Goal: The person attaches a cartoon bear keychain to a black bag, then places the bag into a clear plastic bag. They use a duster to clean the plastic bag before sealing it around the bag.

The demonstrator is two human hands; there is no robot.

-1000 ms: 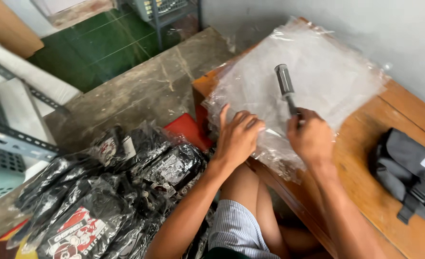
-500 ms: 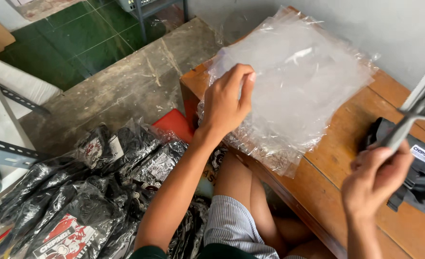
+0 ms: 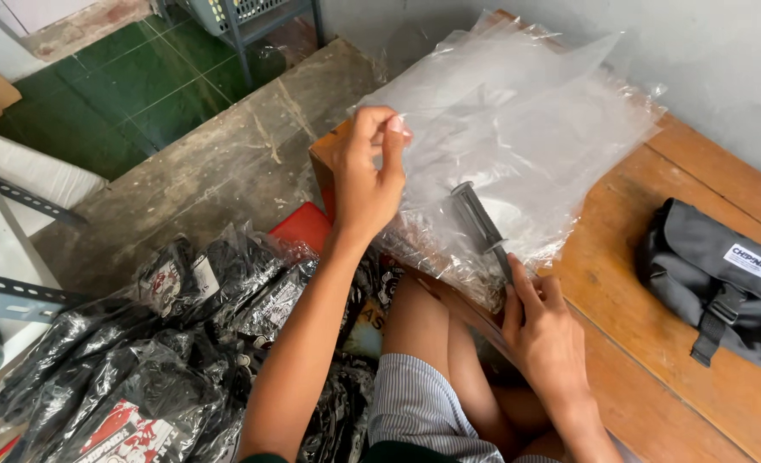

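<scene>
Wooden counter (image 3: 655, 360) carries slippery clear bags (image 3: 518, 129): your left hand (image 3: 368, 176) pinches one edge, right hand (image 3: 548, 330) fingers grip the dark tool (image 3: 481, 225), so several may lift together.

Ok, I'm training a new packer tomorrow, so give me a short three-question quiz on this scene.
1. True or false: the left hand pinches a clear plastic bag.
2. What does the right hand touch? A) grey pouch B) dark ribbed handle C) basket
3. Where do the black bagged garments lie?

Key: 1 true. 2 B. 3 On the floor, left of the wooden table.
</scene>
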